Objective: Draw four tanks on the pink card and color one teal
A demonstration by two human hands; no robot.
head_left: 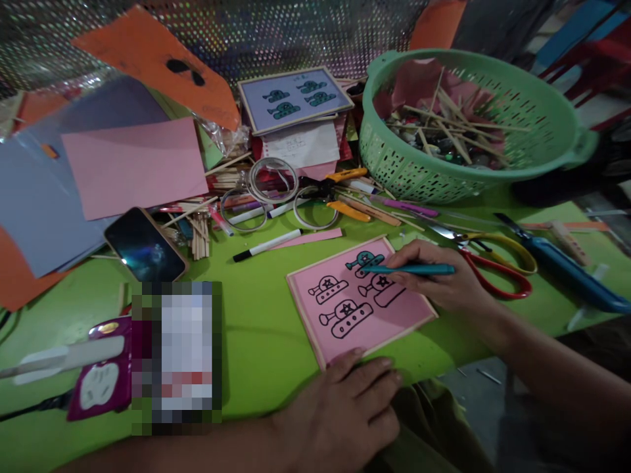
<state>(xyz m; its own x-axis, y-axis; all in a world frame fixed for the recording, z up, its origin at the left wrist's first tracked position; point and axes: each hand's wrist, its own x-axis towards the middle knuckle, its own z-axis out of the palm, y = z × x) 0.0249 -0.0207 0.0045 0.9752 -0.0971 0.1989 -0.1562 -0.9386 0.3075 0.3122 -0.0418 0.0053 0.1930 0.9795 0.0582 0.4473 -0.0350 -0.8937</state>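
Note:
My right hand [461,289] grips a teal marker [428,269], its tip on the upper tank drawing of a pink card [387,325]. That drawing is coloured teal; the other black-outlined tanks on the card are plain pink inside, one partly behind my fingers. Thin wooden strips edge the card. My left hand [352,397] rests with fingers extended along the card's near edge and holds nothing. Beyond the card lie a black-capped white marker [269,245] and a narrow pink paper strip [315,238].
A green basket [542,148] of sticks stands back right. Scissors [493,263] and a blue cutter [572,269] lie right. Tape rolls [273,180] and a framed tank picture [296,98] are behind. Left are a phone [146,244], pink paper [135,167] and a purple power strip [101,371].

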